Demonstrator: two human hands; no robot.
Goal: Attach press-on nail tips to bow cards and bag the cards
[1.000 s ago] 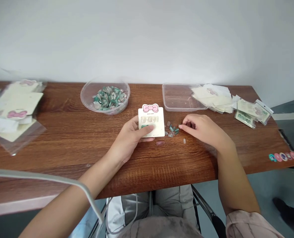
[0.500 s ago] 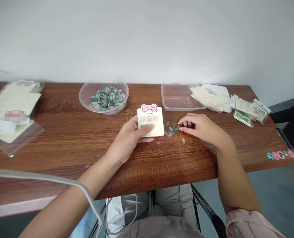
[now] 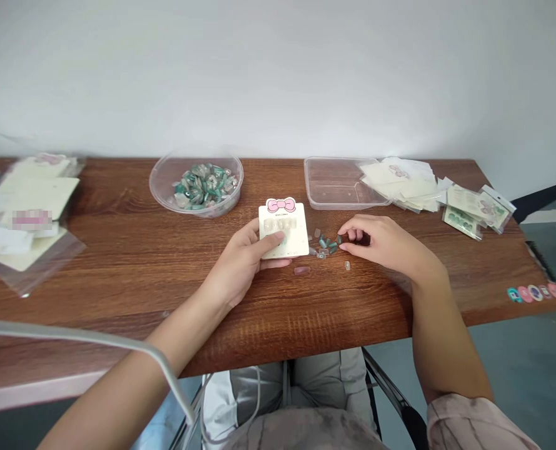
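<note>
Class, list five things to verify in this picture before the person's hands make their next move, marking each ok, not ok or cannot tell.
1. Left hand grips the cream paper card with pink bow, thumb across its face: ok.
2. Right hand fingertips at the small pile of green and clear plastic nail tips: ok.
3. A tip pinched in the right hand: cannot tell.
4. Card's lower row filled: cannot tell, thumb covers it.
5. Stray pink nail tip lies apart from both hands on the brown wooden table: ok.
</note>
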